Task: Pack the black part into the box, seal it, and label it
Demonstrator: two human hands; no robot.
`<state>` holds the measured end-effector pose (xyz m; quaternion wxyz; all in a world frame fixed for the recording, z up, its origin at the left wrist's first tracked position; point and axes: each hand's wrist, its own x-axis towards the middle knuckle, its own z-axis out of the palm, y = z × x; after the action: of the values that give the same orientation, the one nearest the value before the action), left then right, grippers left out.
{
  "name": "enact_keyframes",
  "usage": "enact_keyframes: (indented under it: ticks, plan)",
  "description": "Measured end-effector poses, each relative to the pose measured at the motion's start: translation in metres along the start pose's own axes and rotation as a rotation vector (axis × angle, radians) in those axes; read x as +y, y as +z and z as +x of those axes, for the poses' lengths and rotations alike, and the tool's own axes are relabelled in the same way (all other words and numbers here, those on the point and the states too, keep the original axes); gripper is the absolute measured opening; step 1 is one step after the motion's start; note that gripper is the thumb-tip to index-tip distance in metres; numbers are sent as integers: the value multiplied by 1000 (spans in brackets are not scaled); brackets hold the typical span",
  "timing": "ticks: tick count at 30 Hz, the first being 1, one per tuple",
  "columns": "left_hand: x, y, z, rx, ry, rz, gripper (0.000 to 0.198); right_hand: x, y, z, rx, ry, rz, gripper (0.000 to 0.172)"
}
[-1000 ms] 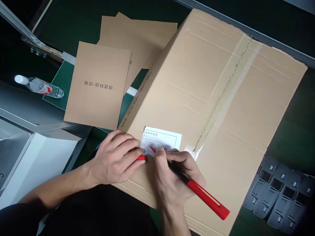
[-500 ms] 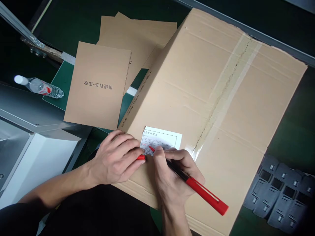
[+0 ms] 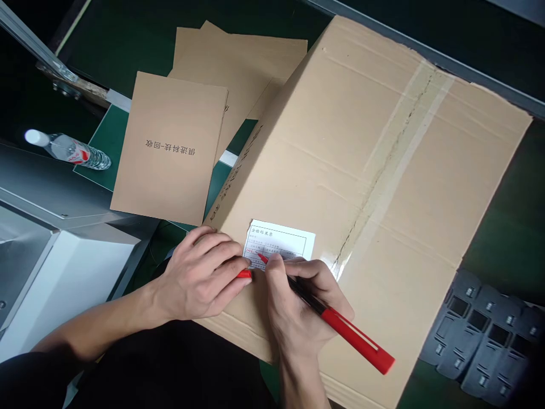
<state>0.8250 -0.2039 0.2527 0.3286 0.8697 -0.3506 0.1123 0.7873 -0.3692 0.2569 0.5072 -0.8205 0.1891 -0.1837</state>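
Note:
My right hand (image 3: 304, 301) is closed around a black-and-red marker (image 3: 357, 339). Its red tip rests on a small white printed slip (image 3: 280, 238), where short red marks show at the left. The slip lies on top of a big taped cardboard box (image 3: 306, 153). Beside the slip's left edge, my left hand (image 3: 206, 274) has its fingers curled, with a red marker cap (image 3: 244, 274) poking out from under them. Its fingertips touch the corner of the slip, whose lower edge is partly hidden by my hands.
Flat cardboard sheets (image 3: 170, 113) lie on a green surface left of the box. Farther left stands a clear water bottle (image 3: 68, 150). Several dark grey parts (image 3: 481, 335) sit in rows at lower right. A white metal cabinet (image 3: 85, 284) is at lower left.
Hands, marker and slip are in almost the same place. The view has shifted very slightly.

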Motion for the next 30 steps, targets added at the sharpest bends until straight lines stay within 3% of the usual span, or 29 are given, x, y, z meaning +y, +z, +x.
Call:
enact_keyframes:
  ticks: [30]
  plan:
    - [0,0,-1,-16,-9,8,11,0,1,-1,77,1,52,27]
